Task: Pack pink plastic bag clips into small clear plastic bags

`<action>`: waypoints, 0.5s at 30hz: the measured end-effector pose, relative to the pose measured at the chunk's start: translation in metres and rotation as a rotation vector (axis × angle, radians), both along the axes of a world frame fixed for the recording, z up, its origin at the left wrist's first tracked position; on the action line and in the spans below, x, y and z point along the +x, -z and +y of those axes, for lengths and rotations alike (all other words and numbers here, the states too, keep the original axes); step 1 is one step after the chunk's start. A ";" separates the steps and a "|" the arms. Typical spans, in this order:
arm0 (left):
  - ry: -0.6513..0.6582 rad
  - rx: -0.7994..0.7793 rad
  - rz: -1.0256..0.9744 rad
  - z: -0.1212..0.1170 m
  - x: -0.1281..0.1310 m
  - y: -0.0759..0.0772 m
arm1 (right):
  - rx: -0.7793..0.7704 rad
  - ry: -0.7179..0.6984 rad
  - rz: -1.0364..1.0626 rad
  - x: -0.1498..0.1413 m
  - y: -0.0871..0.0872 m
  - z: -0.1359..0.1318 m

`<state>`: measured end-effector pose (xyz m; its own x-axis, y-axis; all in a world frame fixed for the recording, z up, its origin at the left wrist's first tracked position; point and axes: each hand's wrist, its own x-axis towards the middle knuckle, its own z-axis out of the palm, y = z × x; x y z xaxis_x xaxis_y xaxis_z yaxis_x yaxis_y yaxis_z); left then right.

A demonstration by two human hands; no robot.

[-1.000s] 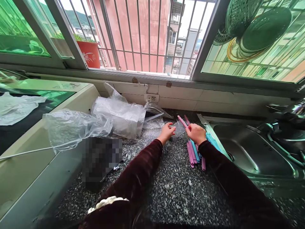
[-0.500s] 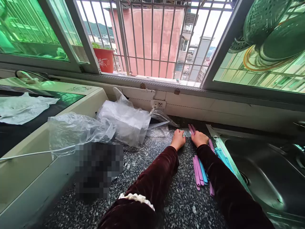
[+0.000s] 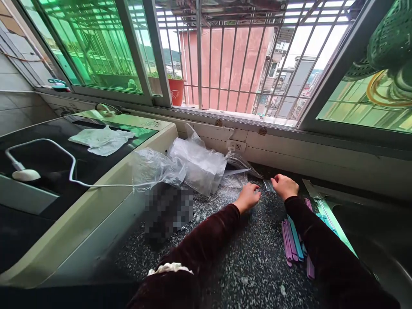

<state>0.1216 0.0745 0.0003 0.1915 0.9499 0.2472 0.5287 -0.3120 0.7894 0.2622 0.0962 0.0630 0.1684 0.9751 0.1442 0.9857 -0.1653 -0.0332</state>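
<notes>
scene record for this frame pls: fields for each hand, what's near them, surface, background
left hand: left hand low on the counter, fingers curled; grip cannot be told
right hand: right hand at a small clear plastic bag; grip cannot be told
beside right arm: purple and blue sticks lying on the counter
surface: speckled dark counter
left of hands: crumpled clear bags, white appliance with a cable
background: barred window, red pot, wall socket
</notes>
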 end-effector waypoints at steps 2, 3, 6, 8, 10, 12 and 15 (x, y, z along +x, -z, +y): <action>-0.073 0.043 -0.190 -0.017 -0.027 -0.014 | 0.097 -0.086 0.099 -0.031 -0.012 0.001; -0.119 0.081 -0.296 -0.027 -0.043 -0.021 | 0.138 -0.138 0.150 -0.051 -0.017 0.000; -0.331 0.194 -0.595 -0.063 -0.092 -0.038 | 0.215 -0.347 0.295 -0.119 -0.028 -0.012; -0.500 0.254 -0.696 -0.084 -0.126 -0.042 | 0.207 -0.510 0.373 -0.167 -0.033 -0.026; -0.654 0.309 -0.727 -0.098 -0.158 -0.042 | 0.165 -0.601 0.390 -0.209 -0.034 -0.042; -0.766 0.357 -0.738 -0.104 -0.184 -0.038 | 0.130 -0.646 0.368 -0.243 -0.033 -0.054; -0.812 0.339 -0.740 -0.104 -0.208 -0.030 | 0.084 -0.617 0.313 -0.274 -0.031 -0.063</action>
